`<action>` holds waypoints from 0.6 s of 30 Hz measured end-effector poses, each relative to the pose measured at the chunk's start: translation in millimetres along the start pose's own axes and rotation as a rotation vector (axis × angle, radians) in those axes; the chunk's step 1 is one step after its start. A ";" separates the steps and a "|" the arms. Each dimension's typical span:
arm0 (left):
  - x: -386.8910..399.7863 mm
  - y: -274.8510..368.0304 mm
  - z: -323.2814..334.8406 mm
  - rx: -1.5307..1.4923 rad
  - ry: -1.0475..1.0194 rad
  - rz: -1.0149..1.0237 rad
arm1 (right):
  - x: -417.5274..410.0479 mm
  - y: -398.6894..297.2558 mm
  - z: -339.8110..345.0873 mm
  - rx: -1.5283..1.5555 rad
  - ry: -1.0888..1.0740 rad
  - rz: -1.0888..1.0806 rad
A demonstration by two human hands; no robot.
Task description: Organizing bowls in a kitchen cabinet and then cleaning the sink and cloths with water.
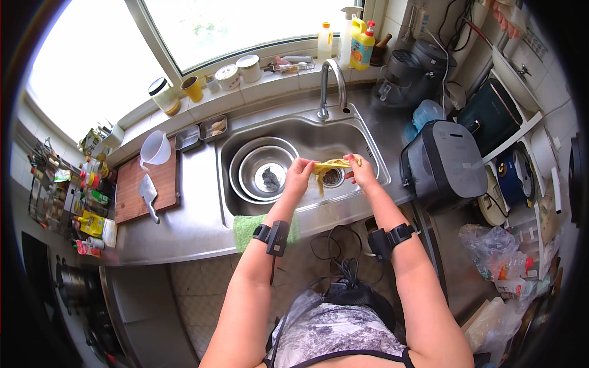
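Note:
A limp, wet-looking yellow cloth (329, 166) is stretched between my hands over the right part of the stainless steel sink (368, 133). My left hand (299, 174) pinches its left end, from which a piece hangs down. The right end is held by my right hand (361, 172). Below the cloth lies the sink drain (332, 177). Left of my left hand, nested steel bowls (248, 158) stand in the sink, the inner one with a dark clump (269, 178) in it. The curved faucet (341, 78) rises behind the sink.
A green towel (246, 229) drapes over the front edge. On the left, a wooden cutting board (126, 198) bears a cleaver (147, 191) and a plastic measuring jug (155, 148). Small steel trays (187, 139) stand behind the sink's left corner. A black-and-grey appliance (448, 161) stands right of the sink.

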State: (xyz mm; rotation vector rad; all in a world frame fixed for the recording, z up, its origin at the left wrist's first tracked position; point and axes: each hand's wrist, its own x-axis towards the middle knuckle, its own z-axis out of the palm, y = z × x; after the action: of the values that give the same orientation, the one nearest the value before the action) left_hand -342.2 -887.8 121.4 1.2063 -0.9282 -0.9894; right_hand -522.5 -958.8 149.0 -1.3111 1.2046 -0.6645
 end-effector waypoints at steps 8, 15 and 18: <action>-12.3 53.9 -17.7 0.832 -0.450 0.202 | 0.3 -17.8 -20.8 0.380 -0.121 -0.022; -26.1 17.3 -14.5 1.343 -0.584 0.351 | -4.4 61.0 -34.7 -0.299 -0.192 -0.292; -63.8 -21.0 -0.4 1.411 -0.826 0.308 | -36.1 97.6 -21.1 -0.831 -0.339 -0.366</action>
State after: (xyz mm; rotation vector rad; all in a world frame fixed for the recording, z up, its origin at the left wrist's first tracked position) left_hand -363.6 -828.8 97.6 1.6549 -2.6379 -0.4553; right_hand -577.1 -913.2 70.2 -2.2712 0.9871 -0.1488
